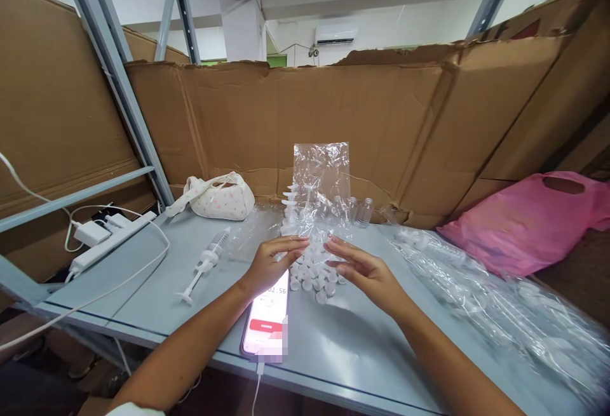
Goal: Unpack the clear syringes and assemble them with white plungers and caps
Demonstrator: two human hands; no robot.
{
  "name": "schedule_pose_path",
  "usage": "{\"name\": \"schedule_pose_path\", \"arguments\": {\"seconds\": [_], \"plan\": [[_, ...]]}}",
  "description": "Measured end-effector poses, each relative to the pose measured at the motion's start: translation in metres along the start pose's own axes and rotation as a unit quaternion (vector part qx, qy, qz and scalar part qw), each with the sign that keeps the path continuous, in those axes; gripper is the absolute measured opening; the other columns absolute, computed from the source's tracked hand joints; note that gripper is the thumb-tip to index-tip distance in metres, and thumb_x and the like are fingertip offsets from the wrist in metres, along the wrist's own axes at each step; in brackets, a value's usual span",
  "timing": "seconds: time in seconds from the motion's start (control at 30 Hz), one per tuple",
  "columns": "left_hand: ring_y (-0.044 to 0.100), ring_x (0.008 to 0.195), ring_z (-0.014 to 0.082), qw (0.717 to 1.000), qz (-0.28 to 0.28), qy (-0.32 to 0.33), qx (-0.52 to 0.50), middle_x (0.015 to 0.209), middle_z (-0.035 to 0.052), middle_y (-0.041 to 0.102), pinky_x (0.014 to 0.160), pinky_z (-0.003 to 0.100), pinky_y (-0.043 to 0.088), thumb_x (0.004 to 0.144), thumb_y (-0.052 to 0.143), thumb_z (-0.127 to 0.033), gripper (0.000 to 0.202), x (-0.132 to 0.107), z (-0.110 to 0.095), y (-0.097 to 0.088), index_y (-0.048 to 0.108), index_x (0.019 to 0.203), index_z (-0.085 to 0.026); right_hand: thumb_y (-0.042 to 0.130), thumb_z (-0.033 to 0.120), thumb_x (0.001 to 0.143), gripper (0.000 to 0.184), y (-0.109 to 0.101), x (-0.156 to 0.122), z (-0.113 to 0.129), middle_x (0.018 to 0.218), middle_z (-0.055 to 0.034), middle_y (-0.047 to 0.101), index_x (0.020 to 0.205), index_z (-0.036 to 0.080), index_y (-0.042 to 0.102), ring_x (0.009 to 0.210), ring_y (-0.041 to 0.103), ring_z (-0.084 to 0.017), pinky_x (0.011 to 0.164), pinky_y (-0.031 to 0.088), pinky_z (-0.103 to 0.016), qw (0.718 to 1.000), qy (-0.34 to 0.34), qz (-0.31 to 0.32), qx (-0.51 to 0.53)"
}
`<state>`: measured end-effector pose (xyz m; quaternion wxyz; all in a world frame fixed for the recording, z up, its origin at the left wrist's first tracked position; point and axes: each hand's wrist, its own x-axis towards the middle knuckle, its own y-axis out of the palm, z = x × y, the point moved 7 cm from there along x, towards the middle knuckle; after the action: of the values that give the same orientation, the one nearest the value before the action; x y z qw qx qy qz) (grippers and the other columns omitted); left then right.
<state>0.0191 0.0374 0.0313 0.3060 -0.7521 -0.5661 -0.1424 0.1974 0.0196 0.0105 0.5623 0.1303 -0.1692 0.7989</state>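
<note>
On the grey table lies a pile of small white plastic caps (314, 274). My left hand (276, 260) is at the pile's left side, fingers stretched out and pointing inward. Opposite it, my right hand (365, 267) has its fingers extended and a little apart at the right side. Neither hand visibly holds anything; whether the fingertips touch the caps I cannot tell. Behind the pile a clear plastic bag (321, 174) stands against the cardboard. White plungers (289, 197) and clear syringe barrels (365, 211) are beside the bag.
A lit phone (267, 321) on a cable lies under my left wrist. One large syringe (203, 267) rests to the left, near a white pouch (222, 197) and a power strip (112, 244). Bagged plastic parts (495, 301) and a pink bag (528, 222) are on the right. Cardboard (305, 111) walls the back.
</note>
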Motion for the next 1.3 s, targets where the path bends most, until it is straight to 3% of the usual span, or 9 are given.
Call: {"name": "schedule_pose_path", "arguments": {"seconds": [0.23, 0.37, 0.5, 0.67, 0.77, 0.87, 1.0, 1.17, 1.3], "plan": [[0.060, 0.105, 0.0188, 1.000, -0.019, -0.001, -0.001, 0.108, 0.0059, 0.067, 0.094, 0.032, 0.046, 0.081, 0.059, -0.028, 0.021, 0.000, -0.002, -0.003, 0.070, 0.097, -0.021, 0.066, 0.034, 0.075, 0.026, -0.020, -0.001, 0.009, 0.122, -0.0049, 0.060, 0.099, 0.028, 0.070, 0.122, 0.046, -0.028, 0.089, 0.052, -0.044, 0.993, -0.009, -0.111, -0.025], [0.060, 0.105, 0.0192, 1.000, -0.011, -0.003, -0.004, 0.108, 0.0061, 0.067, 0.094, 0.033, 0.045, 0.081, 0.058, -0.028, 0.021, -0.001, 0.000, 0.001, 0.070, 0.097, -0.021, 0.070, 0.033, 0.072, 0.025, -0.020, -0.001, 0.006, 0.117, -0.0052, 0.063, 0.096, 0.028, 0.070, 0.098, 0.063, -0.024, 0.080, 0.056, -0.040, 0.992, -0.011, -0.127, 0.020], [0.060, 0.103, 0.0206, 0.999, 0.005, -0.028, -0.022, 0.107, 0.0077, 0.067, 0.092, 0.033, 0.045, 0.080, 0.060, -0.030, 0.024, -0.004, 0.005, 0.009, 0.068, 0.100, -0.020, 0.067, 0.035, 0.074, 0.019, -0.017, -0.001, -0.002, 0.101, -0.0064, 0.069, 0.088, 0.023, 0.071, 0.081, 0.067, -0.020, 0.076, 0.055, -0.038, 0.987, 0.013, -0.160, 0.023], [0.065, 0.091, 0.0190, 0.980, -0.016, -0.109, -0.167, 0.109, 0.0110, 0.064, 0.080, 0.031, 0.049, 0.077, 0.064, -0.032, 0.064, -0.001, 0.019, 0.018, 0.034, 0.133, -0.023, 0.067, 0.036, 0.073, 0.019, -0.018, 0.000, -0.004, 0.094, -0.0059, 0.070, 0.085, 0.022, 0.070, 0.075, 0.067, -0.017, 0.074, 0.054, -0.035, 0.978, 0.012, -0.206, 0.014], [0.066, 0.084, 0.0164, 0.964, -0.020, -0.132, -0.231, 0.115, 0.0126, 0.061, 0.073, 0.028, 0.050, 0.077, 0.064, -0.030, 0.081, 0.002, 0.024, 0.022, 0.014, 0.140, -0.026, 0.068, 0.036, 0.073, 0.017, -0.015, 0.000, -0.004, 0.097, -0.0063, 0.069, 0.082, 0.021, 0.069, 0.078, 0.067, -0.018, 0.075, 0.054, -0.036, 0.980, 0.004, -0.200, 0.010], [0.067, 0.082, 0.0166, 0.964, -0.018, -0.128, -0.233, 0.115, 0.0128, 0.061, 0.070, 0.026, 0.050, 0.077, 0.064, -0.028, 0.071, 0.005, 0.026, 0.022, 0.026, 0.138, -0.025, 0.067, 0.038, 0.073, 0.019, -0.013, -0.001, -0.004, 0.099, -0.0072, 0.068, 0.082, 0.021, 0.068, 0.081, 0.067, -0.020, 0.077, 0.054, -0.037, 0.980, -0.002, -0.198, 0.001], [0.067, 0.082, 0.0171, 0.974, -0.021, -0.114, -0.195, 0.115, 0.0125, 0.062, 0.071, 0.027, 0.051, 0.081, 0.058, -0.028, 0.041, 0.004, 0.026, 0.019, 0.054, 0.120, -0.017, 0.065, 0.037, 0.075, 0.026, -0.012, -0.002, -0.005, 0.100, -0.0068, 0.068, 0.097, 0.023, 0.065, 0.081, 0.067, -0.021, 0.078, 0.054, -0.041, 0.979, -0.012, -0.204, 0.012], [0.067, 0.082, 0.0147, 0.979, -0.016, -0.103, -0.177, 0.131, 0.0124, 0.051, 0.071, 0.027, 0.053, 0.082, 0.055, -0.024, 0.048, 0.001, 0.025, 0.019, 0.046, 0.129, -0.022, 0.061, 0.032, 0.080, 0.056, -0.010, -0.001, -0.007, 0.118, -0.0079, 0.061, 0.132, 0.031, 0.040, 0.087, 0.066, -0.019, 0.082, 0.054, -0.044, 0.980, -0.011, -0.189, 0.060], [0.067, 0.076, 0.0115, 0.980, -0.014, -0.105, -0.168, 0.137, 0.0117, 0.043, 0.069, 0.025, 0.053, 0.080, 0.051, -0.018, 0.053, 0.000, 0.026, 0.020, 0.042, 0.132, -0.026, 0.059, 0.028, 0.080, 0.071, -0.008, 0.000, -0.009, 0.134, -0.0105, 0.048, 0.141, 0.035, 0.022, 0.080, 0.066, -0.016, 0.083, 0.053, -0.045, 0.982, 0.028, -0.174, 0.071]]}}
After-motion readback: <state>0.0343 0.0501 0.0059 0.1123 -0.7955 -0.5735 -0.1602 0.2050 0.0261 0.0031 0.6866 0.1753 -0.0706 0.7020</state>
